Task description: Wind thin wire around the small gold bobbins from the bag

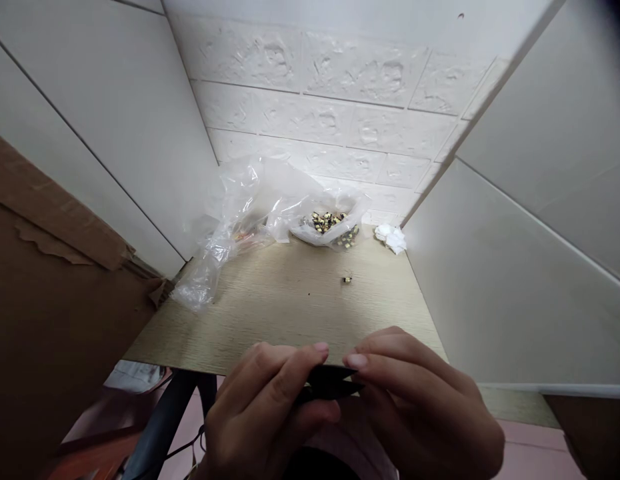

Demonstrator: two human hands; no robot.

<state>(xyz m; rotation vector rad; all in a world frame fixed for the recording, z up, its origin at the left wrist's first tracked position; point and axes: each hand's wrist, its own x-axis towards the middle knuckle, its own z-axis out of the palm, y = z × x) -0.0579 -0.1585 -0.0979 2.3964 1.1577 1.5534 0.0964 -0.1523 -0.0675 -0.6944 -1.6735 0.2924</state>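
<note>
Both hands are raised close to me at the table's front edge, around a small flat black piece point(333, 381) that looks split into two layers at its right end. My left hand point(270, 400) is closed, pinching the piece between thumb and fingers. My right hand point(425, 393) is closed too, its fingertips at the piece's right end. What the right thumb does is mostly hidden. Farther off, one small yellow-and-black part point(347, 280) lies alone on the table point(270, 300).
A clear plastic bag point(330, 233) with many small yellow-and-black parts stands by the back wall. Left of it lies another crumpled clear bag point(215, 253). A crumpled white tissue point(390, 238) is at the back right. A cardboard box point(55, 300) and white panels flank the table.
</note>
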